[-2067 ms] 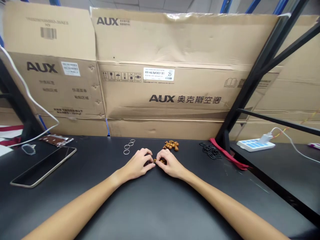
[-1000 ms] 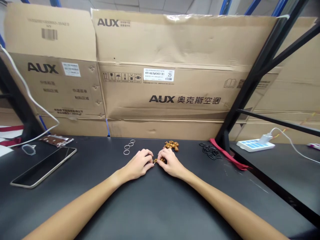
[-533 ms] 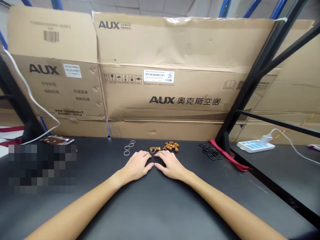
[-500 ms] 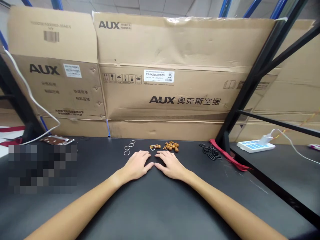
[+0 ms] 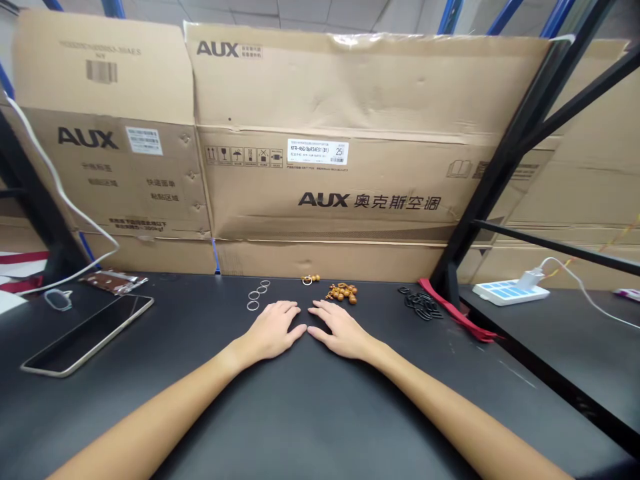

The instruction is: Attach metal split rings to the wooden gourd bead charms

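Both hands are empty. The left hand (image 5: 273, 330) and the right hand (image 5: 339, 330) rest palm down on the black table top (image 5: 320, 407), fingers extended and slightly spread, with no grip formed on either side. Their fingertips lie just beside each other at the middle of the table, and nothing visible sits under or between them.

Nearest to the hands, on the far side, is a small cluster of brown beads (image 5: 313, 277) at the table's far edge, with a metal ring (image 5: 307, 281) touching its left end. Just right of it and nearer lies a heap of brown wooden beads (image 5: 342, 293). Four thin metal rings (image 5: 254, 295) lie in a loose diagonal row, far of the left hand. Further right is a loose pile of black rings (image 5: 421, 305), beside a red strap (image 5: 457, 310).

At far left lie a smartphone (image 5: 87, 335), face up, and a brown packet (image 5: 115, 281). At right, a white power strip (image 5: 510, 292) stands on an adjoining table (image 5: 550, 360). Flattened AUX cardboard cartons (image 5: 325, 100) stand along the far edge.
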{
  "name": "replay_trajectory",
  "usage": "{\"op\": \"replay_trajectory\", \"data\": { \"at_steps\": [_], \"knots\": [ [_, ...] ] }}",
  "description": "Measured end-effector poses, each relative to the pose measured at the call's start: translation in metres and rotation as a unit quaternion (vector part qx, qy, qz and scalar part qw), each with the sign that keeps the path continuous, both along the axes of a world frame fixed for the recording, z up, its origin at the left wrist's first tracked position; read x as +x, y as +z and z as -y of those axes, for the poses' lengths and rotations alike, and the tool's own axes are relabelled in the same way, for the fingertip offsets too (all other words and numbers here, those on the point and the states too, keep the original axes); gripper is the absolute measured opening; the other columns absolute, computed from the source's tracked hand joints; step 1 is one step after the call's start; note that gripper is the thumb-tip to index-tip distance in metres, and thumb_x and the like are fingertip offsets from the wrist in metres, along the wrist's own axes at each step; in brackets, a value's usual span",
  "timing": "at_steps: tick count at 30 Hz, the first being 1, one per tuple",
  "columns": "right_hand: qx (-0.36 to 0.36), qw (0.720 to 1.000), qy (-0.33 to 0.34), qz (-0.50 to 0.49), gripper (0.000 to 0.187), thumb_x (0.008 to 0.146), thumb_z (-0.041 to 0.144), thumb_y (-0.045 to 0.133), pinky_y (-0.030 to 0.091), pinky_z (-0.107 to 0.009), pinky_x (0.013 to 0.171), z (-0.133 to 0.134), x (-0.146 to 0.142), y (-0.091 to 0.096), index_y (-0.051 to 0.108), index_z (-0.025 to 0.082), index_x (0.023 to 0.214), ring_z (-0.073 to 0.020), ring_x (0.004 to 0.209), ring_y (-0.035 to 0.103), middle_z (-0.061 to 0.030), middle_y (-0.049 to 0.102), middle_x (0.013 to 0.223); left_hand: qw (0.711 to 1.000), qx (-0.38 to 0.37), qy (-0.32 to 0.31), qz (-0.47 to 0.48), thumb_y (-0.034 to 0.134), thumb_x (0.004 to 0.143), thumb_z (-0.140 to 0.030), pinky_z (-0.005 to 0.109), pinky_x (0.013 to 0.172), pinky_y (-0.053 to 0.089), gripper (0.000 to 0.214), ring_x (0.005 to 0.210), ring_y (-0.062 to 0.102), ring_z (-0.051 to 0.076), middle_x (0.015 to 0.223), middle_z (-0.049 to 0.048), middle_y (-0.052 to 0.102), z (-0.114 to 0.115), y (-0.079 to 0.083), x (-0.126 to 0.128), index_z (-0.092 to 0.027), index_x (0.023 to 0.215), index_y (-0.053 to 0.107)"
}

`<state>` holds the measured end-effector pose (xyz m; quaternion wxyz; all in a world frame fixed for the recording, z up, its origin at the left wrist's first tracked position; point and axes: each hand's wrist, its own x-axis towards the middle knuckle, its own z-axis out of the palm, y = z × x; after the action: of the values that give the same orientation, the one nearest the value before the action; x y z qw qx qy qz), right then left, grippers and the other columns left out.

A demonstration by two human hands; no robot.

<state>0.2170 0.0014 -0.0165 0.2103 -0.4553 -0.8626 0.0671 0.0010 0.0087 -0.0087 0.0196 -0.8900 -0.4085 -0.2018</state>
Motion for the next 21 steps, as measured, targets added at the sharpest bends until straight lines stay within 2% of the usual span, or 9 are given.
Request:
{"op": "replay_trajectory", "data": {
  "at_steps": [21],
  "knots": [
    [0.011,1.0,0.004,0.004,0.05,0.091,0.049,0.046,0.031,-0.049,0.111,-0.0032,0.001,-0.0025,0.053,0.018,0.13,-0.0289,0.133,0.039,-0.0138,0.044,0.142,1.0,-0.004,-0.001,0.003,0.042,0.093,-0.045,0.046,0.103,0.037,0.043,0.122,0.049,0.029,0.13,0.0143,0.056,0.0004,-0.001,0.0001,-0.015,0.119,0.059]
  ]
}}
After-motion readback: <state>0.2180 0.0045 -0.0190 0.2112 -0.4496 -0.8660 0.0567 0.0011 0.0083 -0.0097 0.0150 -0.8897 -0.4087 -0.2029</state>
